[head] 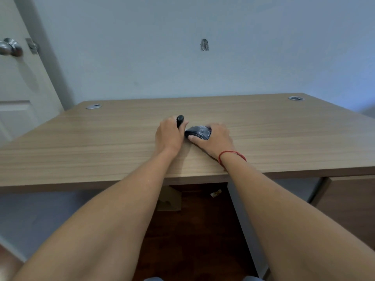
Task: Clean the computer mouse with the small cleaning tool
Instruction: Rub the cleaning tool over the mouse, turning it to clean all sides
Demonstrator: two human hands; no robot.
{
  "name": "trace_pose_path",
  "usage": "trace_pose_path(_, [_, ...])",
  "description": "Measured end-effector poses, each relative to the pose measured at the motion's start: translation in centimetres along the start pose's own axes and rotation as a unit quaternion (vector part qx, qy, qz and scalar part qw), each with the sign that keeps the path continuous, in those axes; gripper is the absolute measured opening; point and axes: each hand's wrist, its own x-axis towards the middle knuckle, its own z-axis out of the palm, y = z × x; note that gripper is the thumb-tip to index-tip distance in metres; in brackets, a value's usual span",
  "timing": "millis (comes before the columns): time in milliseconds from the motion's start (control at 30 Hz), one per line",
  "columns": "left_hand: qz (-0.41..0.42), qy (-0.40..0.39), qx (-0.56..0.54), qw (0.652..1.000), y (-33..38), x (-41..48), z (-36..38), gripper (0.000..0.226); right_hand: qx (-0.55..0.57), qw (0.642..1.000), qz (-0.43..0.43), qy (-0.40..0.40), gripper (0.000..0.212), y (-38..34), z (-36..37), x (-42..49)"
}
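Observation:
A black computer mouse lies on the wooden desk, near its middle. My right hand grips the mouse from the right, thumb on its near side; a red string is tied around that wrist. My left hand is closed around a small black cleaning tool, whose rounded top sticks up above my fist. The tool's lower end points toward the mouse's left end and is hidden by my fingers, so contact cannot be made out.
Two round metal cable grommets sit at the desk's far corners, one at the left and one at the right. A door with a round knob stands at the left. A cardboard box lies under the desk.

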Motion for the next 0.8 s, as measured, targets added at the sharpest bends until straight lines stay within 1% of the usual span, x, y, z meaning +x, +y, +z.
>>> trace_pose_path(133, [-0.023,0.044,-0.096,0.994,0.4,0.3,-0.8,0.034,0.032,0.999,-0.003,0.0,0.061,0.2,0.0,0.1])
trace_pose_path(233, [-0.008,0.081,-0.152,0.985,1.2,0.4,-1.3,0.034,0.094,0.995,0.014,-0.024,0.073,0.4,-0.2,0.0])
trace_pose_path(333, [0.011,0.053,-0.142,0.988,1.1,0.0,-0.6,0.037,0.136,0.99,0.02,-0.038,0.071,0.8,-0.4,-0.1])
trace_pose_path(400, [-0.003,0.045,-0.12,0.992,0.4,-0.2,-0.3,0.038,0.148,0.988,0.023,-0.046,0.072,0.9,-0.4,0.1])
trace_pose_path(500, [-0.022,0.03,-0.063,0.997,-0.4,0.1,-0.5,0.038,0.156,0.986,0.026,-0.053,0.078,1.0,-0.7,0.0])
trace_pose_path(600, [-0.022,0.014,-0.012,1.0,-1.0,0.7,-0.8,0.042,0.167,0.984,0.026,-0.056,0.078,1.0,-0.9,-0.1])
trace_pose_path(667, [-0.023,0.016,-0.03,0.999,-0.8,1.0,-1.3,0.044,0.153,0.986,0.021,-0.055,0.076,1.1,-0.8,-0.1])
trace_pose_path(800, [-0.012,0.018,-0.108,0.994,1.3,1.8,-1.9,0.042,0.134,0.989,0.016,-0.055,0.071,1.0,-0.7,-0.1])
